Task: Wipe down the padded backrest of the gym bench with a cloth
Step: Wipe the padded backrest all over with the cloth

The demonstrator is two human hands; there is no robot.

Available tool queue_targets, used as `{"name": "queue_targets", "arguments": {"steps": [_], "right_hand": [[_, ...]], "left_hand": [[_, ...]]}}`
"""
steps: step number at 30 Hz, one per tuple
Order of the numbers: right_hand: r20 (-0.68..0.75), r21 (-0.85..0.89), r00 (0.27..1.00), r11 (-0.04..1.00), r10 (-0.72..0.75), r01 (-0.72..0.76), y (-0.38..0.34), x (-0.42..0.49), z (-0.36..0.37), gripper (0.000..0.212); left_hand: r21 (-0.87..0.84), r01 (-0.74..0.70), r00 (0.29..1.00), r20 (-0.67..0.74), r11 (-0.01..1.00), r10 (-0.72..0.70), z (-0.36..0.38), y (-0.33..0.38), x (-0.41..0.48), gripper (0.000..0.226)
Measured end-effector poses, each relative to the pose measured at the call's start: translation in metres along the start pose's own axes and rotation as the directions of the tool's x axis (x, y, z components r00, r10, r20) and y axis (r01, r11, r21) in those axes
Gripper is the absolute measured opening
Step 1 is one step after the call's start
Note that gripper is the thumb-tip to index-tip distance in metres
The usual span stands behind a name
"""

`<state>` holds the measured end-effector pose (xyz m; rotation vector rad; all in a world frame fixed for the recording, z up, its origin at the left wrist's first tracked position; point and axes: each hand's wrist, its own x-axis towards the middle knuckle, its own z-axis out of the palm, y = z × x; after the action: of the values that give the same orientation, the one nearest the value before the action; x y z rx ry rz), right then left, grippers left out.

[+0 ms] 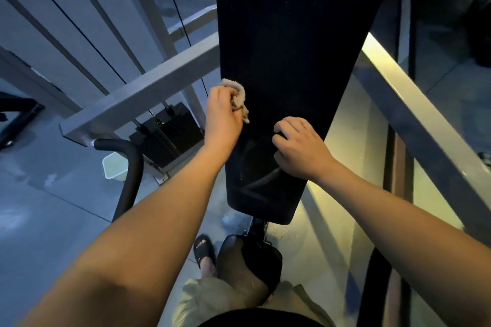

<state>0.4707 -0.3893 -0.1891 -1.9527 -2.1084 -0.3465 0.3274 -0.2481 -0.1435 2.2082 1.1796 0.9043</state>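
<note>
At nine o'clock I see the grey machine frame (138,93) over pale floor (39,207). My left hand (223,117) clutches the bunched cloth (240,99) at the black backrest's (292,48) left edge; my right hand (299,148) rests curled and empty on the surface. The backrest's top is cut off.

A padded backrest (292,61) runs up the middle of the view, its narrow end nearest the person. The left hand (223,119) sits at the backrest's left edge with a cloth (240,99) bunched between it and the padding. The right hand (300,148) rests on the padding near the right edge, just beside the left. A weight stack (170,133) stands on the floor left of the backrest, behind a curved handle (127,167). A sandalled foot (204,249) stands on the floor below the backrest's near end.
</note>
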Motion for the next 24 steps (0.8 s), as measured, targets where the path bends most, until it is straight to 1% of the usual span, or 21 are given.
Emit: {"name": "queue_targets", "arguments": {"steps": [1,3,6,7,8,9,10,11,13,14,15,16,17,19,21,22,24], "right_hand": [[-0.001,0.007,1.000,1.000,0.030,-0.030,0.000,-0.004,0.001,0.022],[-0.008,0.019,0.996,0.996,0.087,-0.087,0.001,-0.010,0.002,0.020],[-0.023,0.037,0.987,0.987,0.159,-0.158,0.003,-0.018,0.000,0.013],[-0.034,0.044,0.983,0.983,0.182,-0.180,0.004,-0.019,-0.001,0.012],[-0.050,0.052,0.977,0.977,0.208,-0.206,0.005,-0.020,-0.003,0.012],[-0.070,0.060,0.968,0.970,0.240,-0.236,0.006,-0.021,-0.005,0.014],[-0.095,0.067,0.955,0.959,0.279,-0.274,0.008,-0.021,-0.008,0.018],[-0.128,0.074,0.936,0.944,0.329,-0.321,0.009,-0.021,-0.011,0.022],[-0.215,0.111,0.862,0.888,0.460,-0.446,0.012,-0.021,-0.017,0.028],[-0.262,0.148,0.808,0.849,0.529,-0.508,0.012,-0.020,-0.018,0.027],[-0.301,0.190,0.750,0.808,0.589,-0.558,0.012,-0.019,-0.018,0.026],[-0.323,0.232,0.701,0.771,0.636,-0.593,0.013,-0.018,-0.017,0.026],[-0.327,0.271,0.667,0.742,0.670,-0.613,0.012,-0.017,-0.014,0.028],[-0.290,0.361,0.623,0.686,0.726,-0.631,0.012,-0.018,-0.008,0.032],[-0.200,0.470,0.567,0.586,0.799,-0.660,0.013,-0.023,-0.004,0.033],[-0.148,0.510,0.551,0.541,0.821,-0.669,0.015,-0.027,-0.002,0.033],[-0.068,0.550,0.565,0.503,0.822,-0.667,0.017,-0.035,0.002,0.033]], "left_hand": [[0.039,0.004,0.999,0.038,0.999,-0.006,0.009,-0.009,-0.005,0.017],[0.094,0.075,0.990,0.114,0.993,-0.086,0.018,-0.027,-0.019,0.014],[0.183,0.160,0.937,0.280,0.970,-0.207,0.018,-0.048,-0.038,0.016],[0.192,0.166,0.930,0.296,0.967,-0.218,0.016,-0.045,-0.042,0.015],[0.153,0.167,0.936,0.285,0.974,-0.205,0.012,-0.039,-0.044,0.014],[0.061,0.165,0.950,0.259,0.984,-0.175,0.008,-0.027,-0.044,0.013],[-0.048,0.163,0.966,0.211,0.985,-0.150,0.003,-0.011,-0.043,0.011],[-0.125,0.155,0.981,0.133,0.980,-0.138,0.000,0.001,-0.038,0.011],[-0.196,0.084,0.995,-0.031,0.977,-0.092,-0.005,0.023,-0.023,0.015],[-0.183,0.024,0.997,-0.070,0.983,-0.038,-0.004,0.026,-0.014,0.018],[-0.140,-0.032,0.998,-0.062,0.990,0.024,-0.001,0.026,-0.007,0.021],[-0.075,-0.081,0.997,-0.019,0.994,0.080,0.005,0.020,-0.001,0.025],[-0.015,-0.120,0.992,0.029,0.993,0.121,0.011,0.013,0.002,0.030],[0.059,-0.171,0.983,0.083,0.984,0.166,0.023,0.002,0.004,0.037],[0.083,-0.208,0.975,0.092,0.975,0.200,0.028,0.000,0.006,0.035],[0.107,-0.225,0.971,0.111,0.969,0.213,0.030,0.000,0.007,0.033],[0.181,-0.258,0.958,0.176,0.949,0.226,0.028,-0.005,0.005,0.035]]}}
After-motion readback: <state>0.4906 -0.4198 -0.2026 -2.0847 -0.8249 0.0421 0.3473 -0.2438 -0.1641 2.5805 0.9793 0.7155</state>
